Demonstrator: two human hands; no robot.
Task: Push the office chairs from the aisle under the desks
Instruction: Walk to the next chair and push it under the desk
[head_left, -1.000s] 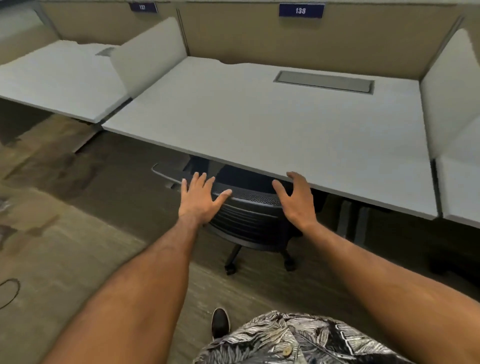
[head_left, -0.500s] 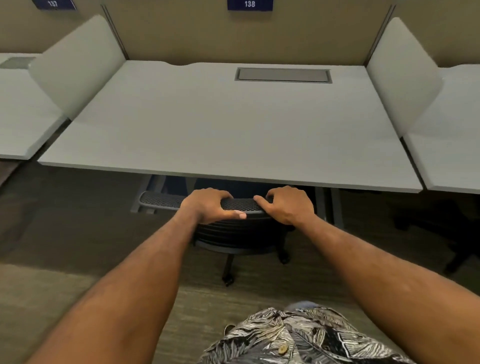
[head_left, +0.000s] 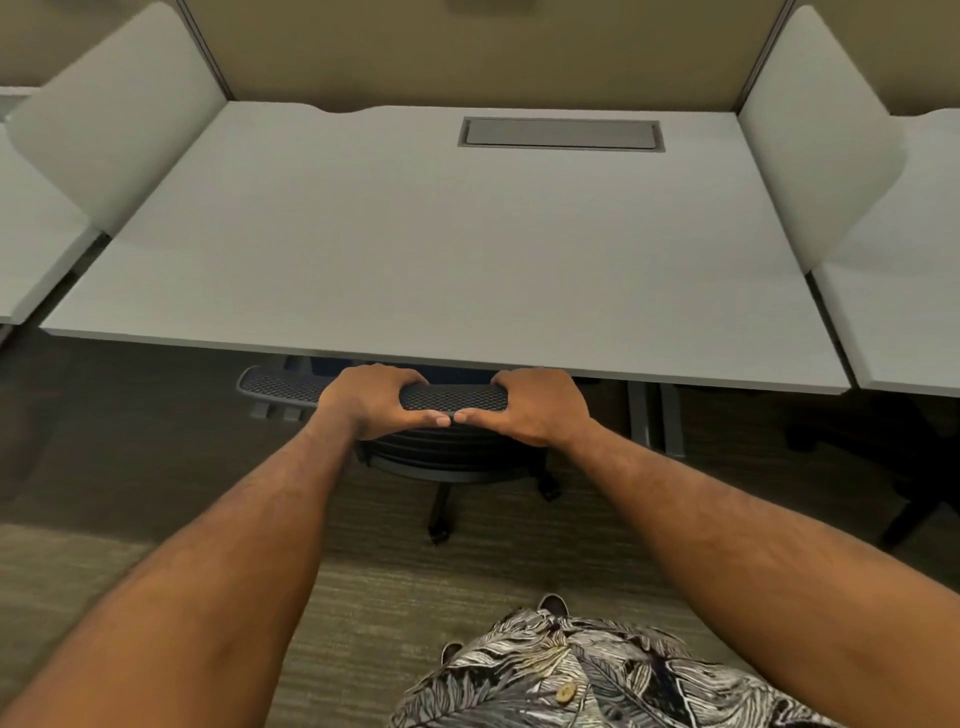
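A black mesh-backed office chair (head_left: 452, 397) sits mostly under the light grey desk (head_left: 441, 249), with only the top of its backrest, its lower back and two castors showing past the front edge. My left hand (head_left: 371, 397) grips the top rail of the backrest. My right hand (head_left: 537, 405) grips the same rail just to the right, and the two thumbs almost touch. The seat is hidden under the desk.
White side screens (head_left: 119, 114) (head_left: 815, 130) stand on both sides of the desk, with neighbouring desks beyond. A grey cable hatch (head_left: 561, 133) is set in the desk's back. Grey desk legs (head_left: 654, 421) stand right of the chair. Another dark chair base (head_left: 914, 499) shows at the far right.
My hands went from lying flat on the backrest to gripping its top rail, and have since moved closer together. The view has swung to face the desk squarely and come nearer.
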